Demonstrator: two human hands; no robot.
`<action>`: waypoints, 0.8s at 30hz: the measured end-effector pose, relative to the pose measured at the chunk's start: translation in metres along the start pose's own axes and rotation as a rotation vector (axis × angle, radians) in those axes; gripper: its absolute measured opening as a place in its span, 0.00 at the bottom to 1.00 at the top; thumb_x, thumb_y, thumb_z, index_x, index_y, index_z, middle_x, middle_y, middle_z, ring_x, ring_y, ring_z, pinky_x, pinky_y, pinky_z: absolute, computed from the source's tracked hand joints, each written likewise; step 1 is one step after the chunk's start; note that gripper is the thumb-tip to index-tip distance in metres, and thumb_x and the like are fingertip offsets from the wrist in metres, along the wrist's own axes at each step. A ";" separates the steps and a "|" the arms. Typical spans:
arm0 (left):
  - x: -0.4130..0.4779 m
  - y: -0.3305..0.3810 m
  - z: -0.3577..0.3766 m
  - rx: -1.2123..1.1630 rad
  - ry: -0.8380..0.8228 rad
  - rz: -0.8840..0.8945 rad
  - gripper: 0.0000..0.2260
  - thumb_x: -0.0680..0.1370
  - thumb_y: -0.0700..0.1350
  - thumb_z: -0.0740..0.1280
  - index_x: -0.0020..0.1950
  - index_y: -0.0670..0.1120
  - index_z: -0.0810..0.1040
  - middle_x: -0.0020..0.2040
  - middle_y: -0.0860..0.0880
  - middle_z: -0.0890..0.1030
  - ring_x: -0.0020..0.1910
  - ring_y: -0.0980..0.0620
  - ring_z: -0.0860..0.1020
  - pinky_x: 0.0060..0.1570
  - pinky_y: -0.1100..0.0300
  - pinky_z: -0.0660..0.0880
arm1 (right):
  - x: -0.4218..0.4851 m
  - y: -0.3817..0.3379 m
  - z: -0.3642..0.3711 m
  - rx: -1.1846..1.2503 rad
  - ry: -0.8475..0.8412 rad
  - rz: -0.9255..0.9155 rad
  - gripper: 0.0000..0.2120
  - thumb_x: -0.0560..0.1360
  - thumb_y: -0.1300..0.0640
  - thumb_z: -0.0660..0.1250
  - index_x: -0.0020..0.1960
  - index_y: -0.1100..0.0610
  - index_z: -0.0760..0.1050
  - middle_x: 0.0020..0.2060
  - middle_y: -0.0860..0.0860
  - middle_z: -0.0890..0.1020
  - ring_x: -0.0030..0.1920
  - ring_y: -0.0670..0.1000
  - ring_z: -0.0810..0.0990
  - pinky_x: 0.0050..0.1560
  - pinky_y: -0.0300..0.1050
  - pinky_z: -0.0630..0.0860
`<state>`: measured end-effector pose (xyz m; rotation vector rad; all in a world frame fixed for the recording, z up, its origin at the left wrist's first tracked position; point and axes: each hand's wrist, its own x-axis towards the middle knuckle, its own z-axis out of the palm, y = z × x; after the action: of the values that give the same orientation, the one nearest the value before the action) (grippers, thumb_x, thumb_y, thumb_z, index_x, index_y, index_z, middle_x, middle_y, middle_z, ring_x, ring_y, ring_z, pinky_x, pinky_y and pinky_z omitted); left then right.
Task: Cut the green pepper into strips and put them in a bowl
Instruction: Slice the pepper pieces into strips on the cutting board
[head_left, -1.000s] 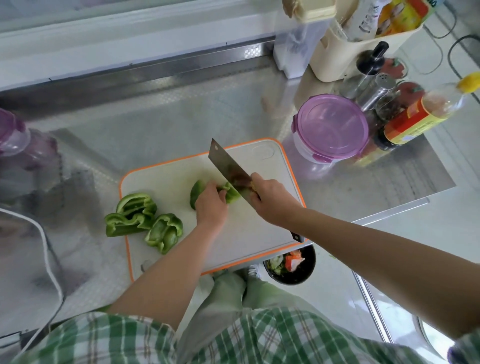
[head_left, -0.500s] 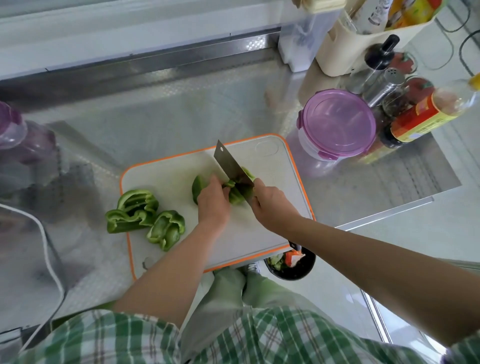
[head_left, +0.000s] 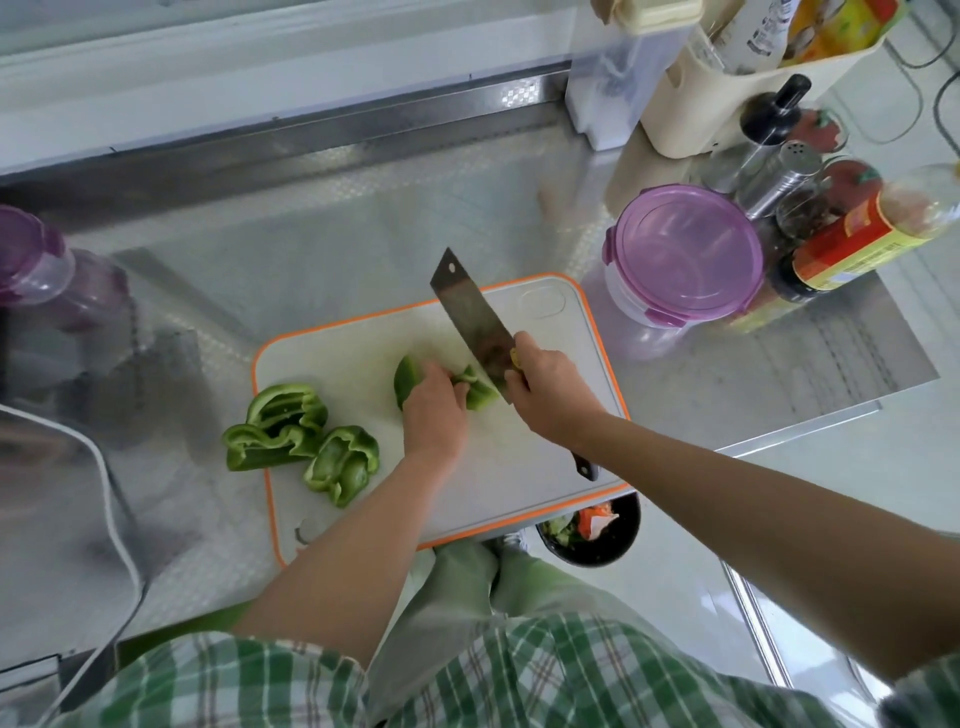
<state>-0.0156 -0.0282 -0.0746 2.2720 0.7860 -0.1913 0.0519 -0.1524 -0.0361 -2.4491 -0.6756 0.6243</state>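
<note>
Pinning a pepper piece (head_left: 475, 392) to the cutting board (head_left: 353, 358) with the left hand (head_left: 434, 413) curled over it; gripping the cleaver (head_left: 470, 317) in the right hand (head_left: 550, 397), blade at the piece's right end. Probably light, crisp, slick-skinned: best pressed flat, well back from the edge. Further left, two uncut chunks (head_left: 283, 423).

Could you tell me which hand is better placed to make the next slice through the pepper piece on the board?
The right hand: it grips the steel cleaver, whose blade sits at the green pepper piece that the left hand holds down on the white, orange-rimmed cutting board.
</note>
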 end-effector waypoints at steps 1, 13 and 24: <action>0.000 0.000 0.000 -0.003 -0.001 -0.002 0.09 0.82 0.42 0.59 0.57 0.37 0.71 0.52 0.40 0.79 0.53 0.39 0.77 0.43 0.57 0.65 | -0.002 0.001 -0.003 -0.018 -0.020 -0.029 0.06 0.78 0.62 0.56 0.47 0.58 0.59 0.34 0.58 0.72 0.33 0.60 0.70 0.32 0.50 0.65; -0.002 -0.003 0.000 -0.042 0.023 0.055 0.03 0.82 0.40 0.58 0.51 0.41 0.69 0.42 0.44 0.76 0.45 0.40 0.76 0.39 0.54 0.66 | -0.012 0.005 0.008 -0.157 -0.098 -0.011 0.02 0.79 0.62 0.54 0.49 0.57 0.61 0.31 0.52 0.68 0.31 0.54 0.68 0.28 0.45 0.60; -0.001 -0.006 0.000 -0.001 0.003 0.090 0.02 0.81 0.39 0.58 0.52 0.41 0.69 0.47 0.41 0.80 0.48 0.38 0.77 0.40 0.54 0.67 | -0.010 -0.003 0.023 -0.198 -0.097 0.023 0.06 0.79 0.62 0.54 0.56 0.61 0.64 0.41 0.58 0.76 0.40 0.62 0.75 0.34 0.51 0.66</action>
<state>-0.0201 -0.0253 -0.0775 2.3012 0.6842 -0.1453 0.0306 -0.1476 -0.0494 -2.6256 -0.7822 0.7199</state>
